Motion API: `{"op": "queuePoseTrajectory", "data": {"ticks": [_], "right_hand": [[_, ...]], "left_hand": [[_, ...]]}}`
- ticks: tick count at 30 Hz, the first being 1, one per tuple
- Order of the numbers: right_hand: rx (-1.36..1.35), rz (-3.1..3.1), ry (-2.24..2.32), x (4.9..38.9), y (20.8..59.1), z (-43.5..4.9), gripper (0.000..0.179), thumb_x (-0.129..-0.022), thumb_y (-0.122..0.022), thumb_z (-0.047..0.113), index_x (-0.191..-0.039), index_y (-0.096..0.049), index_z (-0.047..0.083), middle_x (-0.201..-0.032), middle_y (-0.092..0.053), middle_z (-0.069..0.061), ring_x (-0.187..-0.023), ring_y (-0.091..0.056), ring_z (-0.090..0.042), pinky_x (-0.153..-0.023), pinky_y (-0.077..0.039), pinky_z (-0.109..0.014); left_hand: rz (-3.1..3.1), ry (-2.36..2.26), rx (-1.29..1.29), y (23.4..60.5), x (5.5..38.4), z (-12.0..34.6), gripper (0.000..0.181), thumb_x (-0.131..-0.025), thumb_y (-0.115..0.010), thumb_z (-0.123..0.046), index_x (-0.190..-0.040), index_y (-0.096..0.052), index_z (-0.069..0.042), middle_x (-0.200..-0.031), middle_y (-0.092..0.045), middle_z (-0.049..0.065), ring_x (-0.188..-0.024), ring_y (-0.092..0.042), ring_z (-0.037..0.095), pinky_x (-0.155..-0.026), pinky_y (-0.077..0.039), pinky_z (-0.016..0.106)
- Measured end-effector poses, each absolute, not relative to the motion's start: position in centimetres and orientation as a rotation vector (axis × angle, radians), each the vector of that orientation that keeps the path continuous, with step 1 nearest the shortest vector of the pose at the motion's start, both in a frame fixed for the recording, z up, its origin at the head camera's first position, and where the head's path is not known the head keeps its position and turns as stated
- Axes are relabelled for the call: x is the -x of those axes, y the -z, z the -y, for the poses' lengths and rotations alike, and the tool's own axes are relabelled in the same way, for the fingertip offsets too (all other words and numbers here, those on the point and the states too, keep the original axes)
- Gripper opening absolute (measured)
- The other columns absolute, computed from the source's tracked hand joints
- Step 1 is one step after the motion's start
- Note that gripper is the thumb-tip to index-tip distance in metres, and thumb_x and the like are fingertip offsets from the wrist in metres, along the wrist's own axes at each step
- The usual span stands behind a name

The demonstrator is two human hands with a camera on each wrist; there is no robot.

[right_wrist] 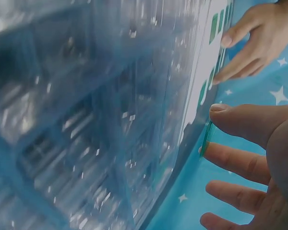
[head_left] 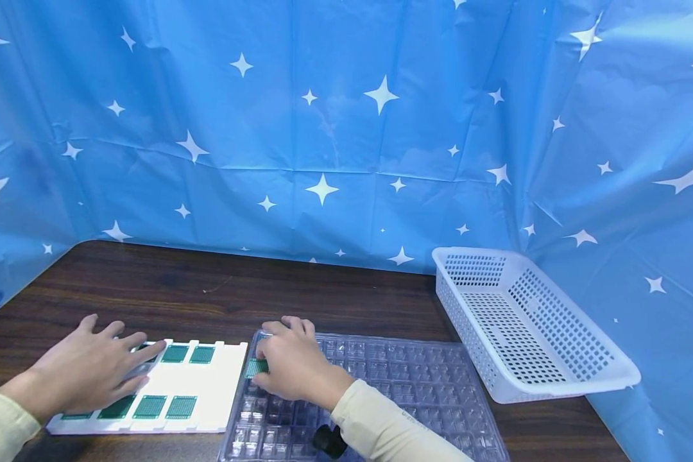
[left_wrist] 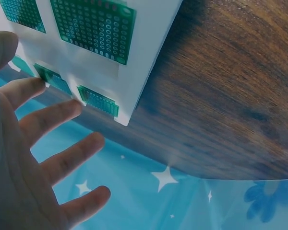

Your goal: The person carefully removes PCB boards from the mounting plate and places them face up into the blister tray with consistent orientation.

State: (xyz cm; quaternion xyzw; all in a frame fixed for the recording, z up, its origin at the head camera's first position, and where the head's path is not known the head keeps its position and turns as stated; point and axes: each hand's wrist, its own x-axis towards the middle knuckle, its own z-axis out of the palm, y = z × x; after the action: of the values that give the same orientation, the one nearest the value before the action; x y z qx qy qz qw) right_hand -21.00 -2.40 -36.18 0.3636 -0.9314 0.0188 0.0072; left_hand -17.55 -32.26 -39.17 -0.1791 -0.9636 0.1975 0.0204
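Observation:
Between thumb and index finger, my right hand (head_left: 294, 366) pinches a small green circuit board (right_wrist: 207, 139) over the far left corner of a clear plastic compartment tray (head_left: 381, 366). The other fingers of that hand are extended. On the left, my left hand (head_left: 86, 369) spreads its fingers over a white holder (head_left: 210, 391), with fingertips near its far edge. Two rows of green circuit boards (head_left: 150, 406) sit in that holder; some are hidden under the hand. In the left wrist view, one circuit board (left_wrist: 96, 28) shows rows of small holes.
A white perforated basket (head_left: 508, 327) stands on the right, beside the compartment tray. The dark wooden table (head_left: 219, 282) meets a blue curtain (head_left: 323, 128) with white stars at the back. A small black object (head_left: 329, 441) shows at my right sleeve.

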Motion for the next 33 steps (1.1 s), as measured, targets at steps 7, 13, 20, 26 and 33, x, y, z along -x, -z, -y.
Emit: {"op": "queuePoseTrajectory", "data": {"ticks": [7, 13, 20, 26, 33], "right_hand": [[-1.088, 2.892, -0.093, 22.1, 36.1, 1.3, 0.016, -0.089, -0.07, 0.038, -0.099, -0.075, 0.026, -0.147, -0.052, 0.0, -0.142, -0.039, -0.028, -0.114, -0.032, -0.05], [-1.051, 2.891, -0.11, 22.6, 36.1, 0.6, 0.02, -0.088, -0.072, 0.038, -0.103, -0.075, 0.025, -0.146, -0.053, 0.0, -0.141, -0.039, -0.028, -0.114, -0.032, -0.05], [-1.026, 2.918, -0.133, 22.9, 36.1, 0.2, 0.021, -0.089, -0.072, 0.036, -0.105, -0.074, 0.023, -0.148, -0.051, -0.002, -0.141, -0.038, -0.03, -0.114, -0.032, -0.051], [-1.005, 2.921, -0.13, 23.5, 36.4, -0.1, 0.02, -0.089, -0.072, 0.035, -0.104, -0.074, 0.021, -0.147, -0.052, -0.004, -0.14, -0.039, -0.031, -0.113, -0.032, -0.052], [-0.987, 2.927, -0.155, 24.4, 36.8, -0.5, 0.021, -0.089, -0.072, 0.033, -0.104, -0.074, 0.018, -0.144, -0.054, -0.006, -0.139, -0.041, -0.032, -0.112, -0.033, -0.053]], "left_hand": [[3.007, -0.612, 0.573, 39.2, 17.7, 32.3, 0.055, -0.089, -0.055, -0.06, -0.128, -0.063, -0.023, -0.118, -0.068, 0.007, -0.107, -0.063, 0.039, -0.087, -0.045, 0.071], [3.01, -0.59, 0.592, 39.4, 17.9, 32.4, 0.055, -0.089, -0.054, -0.061, -0.127, -0.063, -0.023, -0.12, -0.068, 0.008, -0.106, -0.063, 0.038, -0.084, -0.047, 0.068], [3.012, -0.55, 0.58, 39.4, 18.0, 32.6, 0.06, -0.087, -0.056, -0.063, -0.13, -0.061, -0.021, -0.12, -0.068, 0.01, -0.105, -0.064, 0.04, -0.082, -0.049, 0.067], [3.021, -0.539, 0.565, 39.3, 17.9, 32.6, 0.064, -0.087, -0.054, -0.065, -0.134, -0.058, -0.02, -0.12, -0.067, 0.011, -0.103, -0.064, 0.04, -0.081, -0.05, 0.066], [3.014, -0.548, 0.568, 38.9, 17.7, 32.6, 0.057, -0.088, -0.056, -0.062, -0.129, -0.062, -0.024, -0.122, -0.066, 0.011, -0.106, -0.063, 0.04, -0.084, -0.047, 0.069]]}}
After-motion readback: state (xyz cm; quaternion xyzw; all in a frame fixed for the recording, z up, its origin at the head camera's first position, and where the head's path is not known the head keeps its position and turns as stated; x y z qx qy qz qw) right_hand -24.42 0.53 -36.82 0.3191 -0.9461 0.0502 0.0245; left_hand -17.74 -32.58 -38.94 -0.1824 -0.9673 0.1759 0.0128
